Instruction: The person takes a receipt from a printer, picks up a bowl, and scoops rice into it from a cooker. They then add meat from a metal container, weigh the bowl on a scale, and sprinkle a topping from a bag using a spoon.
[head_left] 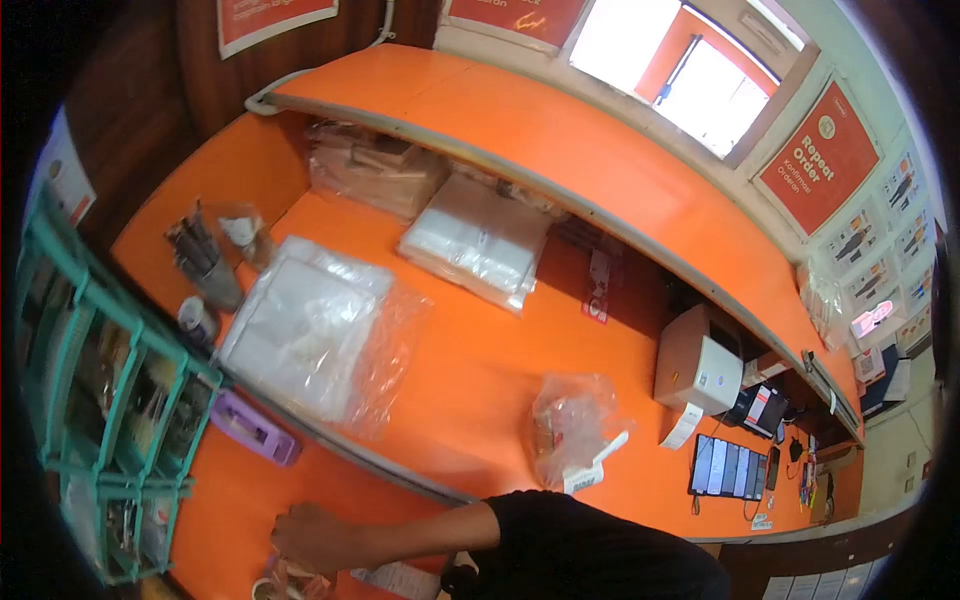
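My right hand [318,540] reaches in from the lower right in a black sleeve [600,550], over the lower orange surface. Its back faces me and the fingers curl downward, closed on something I cannot make out. Just below it, at the frame's bottom edge, lie a roll [265,588] that looks like tape and some pinkish, crumpled material. A printed paper slip [400,578] lies beside the wrist, partly under the forearm. My left hand is not in view. Up and to the left of the hand is a purple plastic object [255,430] with an oblong opening.
On the orange counter [460,390] are a knotted clear bag [575,425] with a slip, stacked plastic bags [310,325], more packs [475,240], a label printer [700,360] and a tablet [728,467]. Green racks [110,400] stand left. A raised shelf [560,140] overhangs the back.
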